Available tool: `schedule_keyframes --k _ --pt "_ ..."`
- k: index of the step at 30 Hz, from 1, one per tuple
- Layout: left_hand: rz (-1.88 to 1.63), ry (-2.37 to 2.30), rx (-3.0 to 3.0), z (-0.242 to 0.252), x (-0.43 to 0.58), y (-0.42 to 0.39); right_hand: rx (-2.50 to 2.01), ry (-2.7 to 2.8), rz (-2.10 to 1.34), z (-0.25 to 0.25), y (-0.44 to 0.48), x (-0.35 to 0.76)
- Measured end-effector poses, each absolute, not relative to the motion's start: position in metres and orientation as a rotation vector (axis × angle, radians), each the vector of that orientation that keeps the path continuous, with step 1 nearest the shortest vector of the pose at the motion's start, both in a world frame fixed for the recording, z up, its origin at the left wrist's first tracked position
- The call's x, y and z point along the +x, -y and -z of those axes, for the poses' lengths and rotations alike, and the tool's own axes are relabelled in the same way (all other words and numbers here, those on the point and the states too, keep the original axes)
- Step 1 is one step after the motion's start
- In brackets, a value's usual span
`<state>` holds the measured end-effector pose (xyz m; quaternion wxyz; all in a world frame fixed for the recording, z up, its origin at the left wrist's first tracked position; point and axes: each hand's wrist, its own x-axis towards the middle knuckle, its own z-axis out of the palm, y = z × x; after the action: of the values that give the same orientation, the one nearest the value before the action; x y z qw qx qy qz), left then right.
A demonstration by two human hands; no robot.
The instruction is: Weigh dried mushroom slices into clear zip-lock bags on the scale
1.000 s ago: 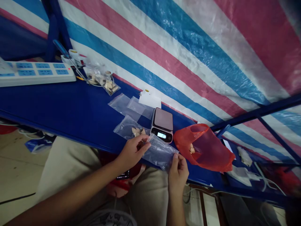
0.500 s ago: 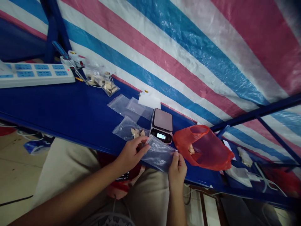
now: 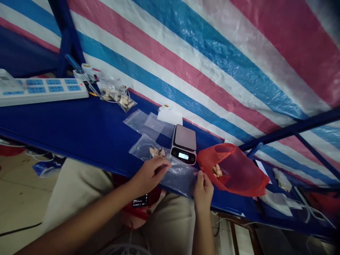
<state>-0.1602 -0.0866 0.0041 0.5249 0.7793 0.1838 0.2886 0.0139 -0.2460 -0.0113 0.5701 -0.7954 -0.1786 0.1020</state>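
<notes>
Both my hands hold a clear plastic bag point(image 3: 180, 175) at the near edge of the blue table point(image 3: 66, 124). My left hand point(image 3: 150, 173) pinches its left end, fingers closed on it. My right hand point(image 3: 203, 189) pinches its right corner. Just behind the bag stands a small digital scale point(image 3: 183, 143) with a lit display. To its left lies another clear bag holding pale pieces point(image 3: 155, 151). To the right a red plastic bag point(image 3: 235, 170) lies open with pale pieces inside.
More empty clear bags point(image 3: 148, 122) and a white card point(image 3: 170, 115) lie behind the scale. A white power strip point(image 3: 45, 90), a screwdriver point(image 3: 77, 69) and a filled clear bag point(image 3: 118, 95) sit at the far left. A striped tarp point(image 3: 212, 53) hangs behind. A phone point(image 3: 140, 200) rests on my lap.
The view shifted slightly. My hands stay on the clear bag, with the left fingers sliding a little along its top edge.
</notes>
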Motion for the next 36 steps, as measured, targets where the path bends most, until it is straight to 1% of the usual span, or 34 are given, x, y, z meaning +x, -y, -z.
schedule_keyframes --k 3,6,9,15,19,21,25,27,28,29,31,33,36 --pt "-0.744 -0.522 1.866 -0.013 -0.166 0.07 -1.754 0.337 -0.39 0.013 0.245 0.018" --pt "-0.799 -0.669 1.831 -0.025 -0.176 0.037 -1.703 0.328 -0.415 0.015 0.245 0.02" --pt "-0.78 -0.819 1.788 -0.04 -0.186 -0.009 -1.662 0.307 -0.427 0.018 0.246 0.021" --pt "-0.822 -0.78 1.978 -0.065 -0.184 -0.104 -1.597 0.296 -0.459 0.023 0.247 0.021" --pt "-0.847 -0.775 2.03 -0.059 -0.168 -0.148 -1.659 0.34 -0.429 0.024 0.249 0.021" --pt "-0.767 -0.805 2.107 -0.049 -0.161 -0.161 -1.681 0.351 -0.42 0.024 0.249 0.021" --pt "-0.425 -0.852 2.418 -0.037 -0.156 -0.166 -1.737 0.406 -0.375 0.024 0.249 0.021" --pt "-0.252 -0.838 2.578 -0.04 -0.159 -0.159 -1.768 0.445 -0.344 0.024 0.249 0.021" --pt "-0.22 -0.846 2.647 -0.045 -0.162 -0.153 -1.778 0.456 -0.33 0.025 0.249 0.021" --pt "-0.24 -0.871 2.703 -0.05 -0.165 -0.145 -1.784 0.461 -0.318 0.025 0.249 0.021" --pt "-0.396 -0.945 2.757 -0.063 -0.174 -0.124 -1.787 0.463 -0.299 0.026 0.25 0.021" --pt "-0.494 -0.982 2.711 -0.071 -0.184 -0.096 -1.792 0.465 -0.282 0.027 0.251 0.021" --pt "-0.293 -1.025 2.591 -0.069 -0.195 -0.053 -1.804 0.478 -0.255 0.028 0.251 0.021"
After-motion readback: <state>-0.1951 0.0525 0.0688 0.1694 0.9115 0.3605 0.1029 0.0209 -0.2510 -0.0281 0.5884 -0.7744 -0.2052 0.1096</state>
